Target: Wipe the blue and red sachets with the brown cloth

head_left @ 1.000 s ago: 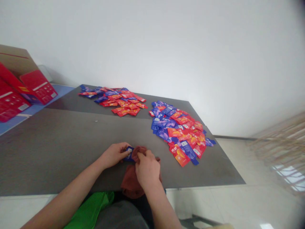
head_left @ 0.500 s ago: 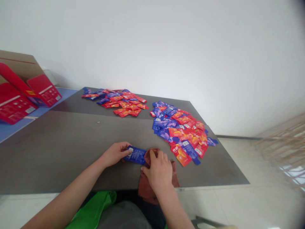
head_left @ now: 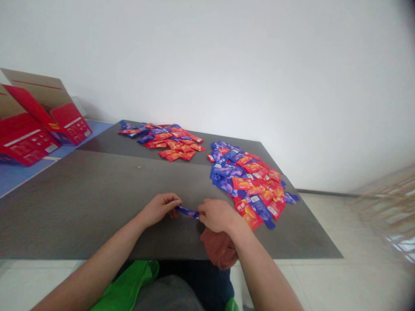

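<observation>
A blue sachet (head_left: 188,212), seen nearly edge-on, is stretched between my two hands just above the dark tabletop. My left hand (head_left: 163,206) pinches its left end between thumb and fingers. The other end is in the pinched fingers of my right hand (head_left: 215,214). Below my right hand and wrist, a crumpled reddish-brown cloth (head_left: 219,249) lies at the table's front edge; whether my lower fingers hold it is hidden. Right of that hand spreads a pile of blue and red sachets (head_left: 249,168), the closest ones partly behind my wrist.
A second pile of red and blue sachets (head_left: 168,140) lies towards the back of the dark table (head_left: 97,207). Open red cardboard boxes (head_left: 29,134) stand on a blue surface at the left. A white wall is behind, and a wooden rack (head_left: 389,207) stands at the right.
The blue sachet has turned from its flat printed back to nearly edge-on. My right hand has moved from the cloth to the sachet's right end, and the cloth now sits bunched beneath my wrist.
</observation>
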A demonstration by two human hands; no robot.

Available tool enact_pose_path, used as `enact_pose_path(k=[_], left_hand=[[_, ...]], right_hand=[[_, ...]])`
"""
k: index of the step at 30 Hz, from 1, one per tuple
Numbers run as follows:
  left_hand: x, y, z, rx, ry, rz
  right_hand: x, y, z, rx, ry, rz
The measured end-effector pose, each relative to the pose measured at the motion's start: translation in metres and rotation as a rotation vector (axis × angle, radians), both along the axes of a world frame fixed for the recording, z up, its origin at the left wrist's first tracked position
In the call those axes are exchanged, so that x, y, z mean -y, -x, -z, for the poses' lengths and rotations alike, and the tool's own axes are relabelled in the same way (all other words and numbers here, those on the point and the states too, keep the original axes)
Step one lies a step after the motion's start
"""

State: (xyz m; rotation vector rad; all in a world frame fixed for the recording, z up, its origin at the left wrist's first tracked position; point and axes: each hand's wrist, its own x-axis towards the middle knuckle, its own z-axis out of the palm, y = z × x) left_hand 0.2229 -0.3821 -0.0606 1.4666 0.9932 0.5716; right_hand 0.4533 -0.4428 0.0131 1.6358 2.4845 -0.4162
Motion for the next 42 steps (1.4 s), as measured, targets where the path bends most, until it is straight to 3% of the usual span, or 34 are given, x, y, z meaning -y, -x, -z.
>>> enact_pose_path(k=[3, 6, 16, 20, 23, 25, 27, 31, 34, 36, 39, 42], left_hand=[[0.001, 0.001, -0.001, 0.022, -0.014, 0.002], [0.002, 0.003, -0.002, 0.073, -0.008, 0.013], [0.004, 0.000, -0.002, 0.010, -0.037, 0.048], [0.005, 0.000, -0.001, -0.045, -0.051, 0.053], [0.004, 0.000, 0.001, -0.056, -0.041, 0.067], [0.002, 0.000, 0.002, -0.060, -0.034, 0.077], [0.000, 0.000, 0.002, -0.070, -0.049, 0.089], [-0.003, -0.001, -0.004, -0.048, -0.198, 0.081], [-0.001, -0.002, -0.006, -0.100, -0.208, 0.093], [0.001, -0.002, -0.005, -0.149, -0.173, 0.094], [0.002, -0.001, -0.002, -0.149, -0.128, 0.071], [0.001, 0.000, -0.002, -0.115, -0.086, 0.080]], right_hand=[[-0.024, -0.012, -0.011, -0.025, 0.269, -0.114], [-0.047, -0.013, -0.013, -0.015, 0.399, -0.166], [-0.080, 0.020, -0.022, 0.089, 0.338, -0.132], [-0.064, -0.010, -0.033, 0.019, 0.237, -0.038], [-0.033, -0.024, -0.037, -0.177, -0.071, 0.242], [-0.007, -0.011, -0.029, -0.296, -0.368, 0.447], [0.015, 0.020, -0.010, -0.404, -0.532, 0.521], [0.036, 0.076, 0.036, -0.388, -0.514, 0.378], [0.038, 0.069, 0.055, -0.284, -0.447, 0.404], [0.032, 0.045, 0.056, -0.201, -0.397, 0.459], [0.021, 0.011, 0.045, -0.069, -0.333, 0.578], [0.020, 0.013, 0.030, -0.058, -0.382, 0.632]])
